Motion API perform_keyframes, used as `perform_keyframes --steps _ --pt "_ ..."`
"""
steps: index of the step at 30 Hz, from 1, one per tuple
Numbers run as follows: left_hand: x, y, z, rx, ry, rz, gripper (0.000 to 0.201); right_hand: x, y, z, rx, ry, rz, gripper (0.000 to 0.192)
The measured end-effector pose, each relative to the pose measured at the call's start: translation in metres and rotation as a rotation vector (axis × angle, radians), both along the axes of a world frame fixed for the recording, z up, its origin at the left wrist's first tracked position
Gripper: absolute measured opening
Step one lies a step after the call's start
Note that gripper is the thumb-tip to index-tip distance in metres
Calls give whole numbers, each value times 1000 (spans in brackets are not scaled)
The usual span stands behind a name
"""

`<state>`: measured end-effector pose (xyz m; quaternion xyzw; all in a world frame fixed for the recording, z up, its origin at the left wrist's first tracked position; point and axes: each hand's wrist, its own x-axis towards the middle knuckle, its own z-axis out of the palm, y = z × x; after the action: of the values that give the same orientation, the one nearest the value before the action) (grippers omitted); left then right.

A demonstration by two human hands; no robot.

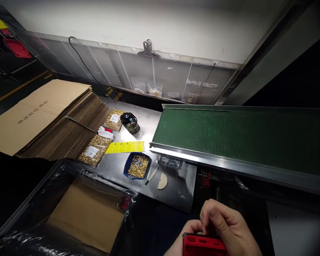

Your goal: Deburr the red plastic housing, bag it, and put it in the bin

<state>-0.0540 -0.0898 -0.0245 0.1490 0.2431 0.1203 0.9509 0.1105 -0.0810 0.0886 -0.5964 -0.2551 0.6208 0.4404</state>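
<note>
At the bottom edge, both my hands hold a small red plastic part (204,245) close to me, below the steel table. My right hand (226,224) curls over its top with the fingers closed. My left hand (185,231) is mostly hidden behind and under the part, only its fingers showing. On the steel table (181,192) ahead sits a blue tray (137,165) filled with small gold pieces. A strip of yellow labels (125,147) lies beyond it.
A green conveyor belt (240,137) runs off to the right. Flat cardboard (47,117) is stacked at left, with two bags of gold pieces (95,150), a white glove (105,133) and a dark jar (130,122) beside it. A plastic-lined open box (87,213) stands below left.
</note>
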Motion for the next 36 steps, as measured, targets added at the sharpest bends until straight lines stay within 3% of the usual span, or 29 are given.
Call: perform_keyframes --steps 3,8,12,18,22,26,30,32,36 --pt "-1 -1 6 24 3 31 66 -4 -6 -2 -46 -94 -94 53" --pt "2 1 12 83 66 0 64 -7 -7 1 -52 -4 -97 52" --pt "3 7 21 24 32 -28 69 -8 -9 1 -41 -125 -160 54" --pt "1 15 32 121 96 -74 53 -7 -13 -4 -16 -62 -150 52" --pt "2 17 35 19 -3 -52 64 -10 -15 -6 40 -282 -247 53" --pt "2 12 29 22 65 -14 53 -15 -18 -6 16 -271 -213 52" --pt "2 0 11 51 46 -23 62 2 -23 -12 39 -609 -255 53" --pt "2 -4 4 65 11 -9 69 18 -20 -13 36 -691 -187 54" --pt "4 2 11 160 39 -51 71 33 8 4 43 -371 256 39"
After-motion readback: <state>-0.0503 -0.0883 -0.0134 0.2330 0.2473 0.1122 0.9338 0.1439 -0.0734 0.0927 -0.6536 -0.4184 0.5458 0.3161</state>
